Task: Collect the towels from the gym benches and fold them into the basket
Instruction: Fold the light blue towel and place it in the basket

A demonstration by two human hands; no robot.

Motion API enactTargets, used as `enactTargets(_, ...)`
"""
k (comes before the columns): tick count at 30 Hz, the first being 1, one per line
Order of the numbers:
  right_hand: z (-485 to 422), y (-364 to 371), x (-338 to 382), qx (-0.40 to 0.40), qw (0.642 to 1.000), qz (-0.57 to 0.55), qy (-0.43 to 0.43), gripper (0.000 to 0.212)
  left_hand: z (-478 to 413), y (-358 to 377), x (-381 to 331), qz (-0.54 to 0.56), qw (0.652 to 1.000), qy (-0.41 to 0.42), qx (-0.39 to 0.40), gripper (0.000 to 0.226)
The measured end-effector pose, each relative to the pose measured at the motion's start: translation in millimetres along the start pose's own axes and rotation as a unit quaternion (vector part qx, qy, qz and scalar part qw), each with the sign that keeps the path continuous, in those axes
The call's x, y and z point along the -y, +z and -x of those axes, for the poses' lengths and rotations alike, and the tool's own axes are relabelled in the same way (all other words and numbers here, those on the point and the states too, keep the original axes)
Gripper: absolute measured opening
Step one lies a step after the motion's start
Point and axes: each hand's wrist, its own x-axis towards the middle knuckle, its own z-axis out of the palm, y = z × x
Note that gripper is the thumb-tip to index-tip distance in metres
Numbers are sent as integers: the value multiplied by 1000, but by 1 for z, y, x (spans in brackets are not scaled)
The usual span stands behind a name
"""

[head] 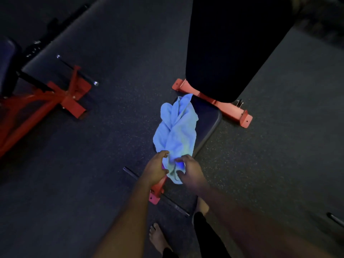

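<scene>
a crumpled light blue towel [176, 131] lies bunched along the left edge of a dark padded bench seat [206, 123], its near end hanging past the front of the pad. its far tip reaches up to the gap where the seat meets the bench's raised black backrest [230, 47].

both hands meet at the towel's near end. the left hand [155, 169] pinches the cloth from the left side, thumb and fingers closed on a fold. the right hand [189, 170] comes in from the right with its fingers curled into the fabric, thumb on top, so it too grips the towel. the 2 hands sit close together with only a strip of cloth between them, and a short tail of towel droops below them.

under the hands a red frame foot [156, 190] of the bench crosses a dark floor bar [175, 203]. behind the seat a red cross base [214, 103] runs diagonally under the backrest.

the person's 2 bare feet stand on the dark speckled rubber floor [111, 127], the left foot [158, 237] nearer the camera, the right foot [202, 205] just beside the bar.

well apart to the left stands a 2nd bench [61, 45] on a red frame [46, 97].
</scene>
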Motion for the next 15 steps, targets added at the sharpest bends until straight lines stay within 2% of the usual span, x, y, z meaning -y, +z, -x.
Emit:
enactTargets(3, 14, -32, 49, -93, 994, -57, -27, 22, 28, -28, -34, 23, 998, 52, -11, 72)
enactTargets(6, 32, -62, 97, -138, 986, -57, -73, 20, 54, -56, -62, 15, 993, 102, -53, 35)
enactTargets(9, 56, -92, 151, -181, 973, -42, -140, 23, 87, -90, -91, -7, 980, 155, -126, 11)
enactTargets(12, 79, -121, 193, -234, 950, -9, -204, 27, 124, -132, -118, -26, 961, 199, -189, 7)
enactTargets(15, 98, -150, 227, -283, 936, 21, -210, 15, 158, -180, -137, -87, 933, 248, -247, 7)
